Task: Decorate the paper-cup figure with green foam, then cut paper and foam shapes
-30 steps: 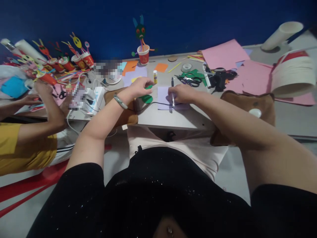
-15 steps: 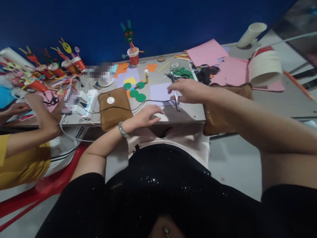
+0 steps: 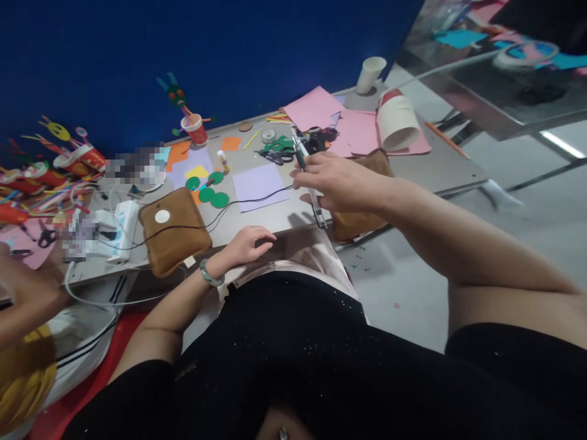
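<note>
My right hand (image 3: 337,183) holds a silver and black compass-like tool (image 3: 308,174) between thumb and fingers, above the table's front edge. My left hand (image 3: 250,245) rests at the table edge, fingers loosely bent and apart, with nothing visible in it. Between and beyond my hands lies a lilac paper sheet (image 3: 260,186), crossed near its right side by a black cable. Green paper circles (image 3: 219,200) are to its left. Behind the sheet stand a glue stick (image 3: 224,161) and, farther right, black scissors (image 3: 276,157) beside green scraps.
Brown cushions (image 3: 174,229) flank the work spot. A red cup (image 3: 195,129) with a green figure stands at the back. Pink paper (image 3: 316,109), a white roll (image 3: 398,122) and an orange stick are at the right. Another person's arm (image 3: 30,293) is at the left.
The view has swung to the right, so the table items appear farther left. My right hand still holds the tool, now lifted nearer me and off the lilac sheet.
</note>
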Available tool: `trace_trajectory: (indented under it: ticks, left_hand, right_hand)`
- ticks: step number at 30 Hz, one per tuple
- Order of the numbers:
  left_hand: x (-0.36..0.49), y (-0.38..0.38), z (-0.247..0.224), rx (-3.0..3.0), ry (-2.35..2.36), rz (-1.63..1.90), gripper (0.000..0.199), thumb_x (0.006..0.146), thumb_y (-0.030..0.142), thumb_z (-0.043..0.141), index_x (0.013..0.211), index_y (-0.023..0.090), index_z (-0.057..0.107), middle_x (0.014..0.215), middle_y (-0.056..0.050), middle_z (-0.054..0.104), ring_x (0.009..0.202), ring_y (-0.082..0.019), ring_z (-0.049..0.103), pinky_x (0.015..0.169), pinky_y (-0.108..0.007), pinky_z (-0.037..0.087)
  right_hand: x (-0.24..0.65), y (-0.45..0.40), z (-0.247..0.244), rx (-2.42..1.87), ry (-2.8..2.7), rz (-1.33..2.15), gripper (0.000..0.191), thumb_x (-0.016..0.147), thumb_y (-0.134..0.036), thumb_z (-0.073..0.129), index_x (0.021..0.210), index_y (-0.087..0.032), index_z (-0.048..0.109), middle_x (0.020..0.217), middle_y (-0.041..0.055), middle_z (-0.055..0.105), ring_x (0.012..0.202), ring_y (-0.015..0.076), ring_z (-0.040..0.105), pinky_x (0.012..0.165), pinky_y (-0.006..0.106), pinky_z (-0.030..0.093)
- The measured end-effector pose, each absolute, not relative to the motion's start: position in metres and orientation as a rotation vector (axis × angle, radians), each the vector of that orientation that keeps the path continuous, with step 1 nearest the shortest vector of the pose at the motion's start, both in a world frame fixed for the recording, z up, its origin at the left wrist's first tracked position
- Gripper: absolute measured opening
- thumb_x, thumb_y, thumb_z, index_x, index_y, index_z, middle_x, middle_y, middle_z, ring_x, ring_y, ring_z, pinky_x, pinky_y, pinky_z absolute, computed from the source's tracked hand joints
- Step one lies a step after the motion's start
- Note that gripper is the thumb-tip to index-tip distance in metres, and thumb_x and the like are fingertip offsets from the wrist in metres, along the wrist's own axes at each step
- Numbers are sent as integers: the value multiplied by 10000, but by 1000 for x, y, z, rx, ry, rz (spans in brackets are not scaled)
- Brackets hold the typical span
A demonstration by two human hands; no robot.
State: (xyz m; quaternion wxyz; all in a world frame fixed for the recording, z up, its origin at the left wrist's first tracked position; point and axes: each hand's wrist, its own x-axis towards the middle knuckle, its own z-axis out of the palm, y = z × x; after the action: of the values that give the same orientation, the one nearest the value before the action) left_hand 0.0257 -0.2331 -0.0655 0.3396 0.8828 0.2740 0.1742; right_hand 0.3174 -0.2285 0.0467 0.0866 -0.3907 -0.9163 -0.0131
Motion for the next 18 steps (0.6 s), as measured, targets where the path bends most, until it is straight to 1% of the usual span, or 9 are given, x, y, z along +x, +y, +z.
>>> trace_trajectory:
  ticks: [3, 8, 14, 18]
  left_hand:
    - [29, -231, -68, 2320, 719, 453, 227, 952, 303, 595, 1007, 182, 780, 970, -85, 802, 821, -187, 708, 789, -332, 551]
    - [33, -229, -75, 2375, 758, 439, 219, 949, 326, 621, 998, 189, 785, 953, -72, 800, 829, -191, 707, 845, -367, 544]
    - [34, -225, -76, 2303, 712, 444, 226, 921, 325, 636, 996, 174, 786, 942, -78, 802, 802, -178, 700, 760, -317, 546]
    - [33, -223, -78, 2271, 684, 491, 225, 903, 332, 656, 992, 172, 787, 945, -81, 806, 834, -186, 716, 782, -320, 553]
  right_hand:
    - [328, -236, 42, -1106, -2723, -87, 253, 1000, -262, 592, 1194, -148, 707, 1114, 156, 752, 1185, 323, 573, 1014, 490, 417]
    - [334, -242, 34, -1086, -2695, -103, 213, 995, -255, 596, 1165, -192, 709, 1079, 118, 754, 1159, 304, 579, 1015, 480, 417]
    - [331, -246, 36, -1119, -2700, -77, 210, 970, -226, 622, 1147, -159, 712, 1078, 149, 752, 1149, 313, 564, 997, 466, 403]
    - [326, -250, 37, -1087, -2709, -109, 198, 979, -214, 599, 1137, -159, 706, 1069, 146, 754, 1105, 305, 559, 975, 456, 404]
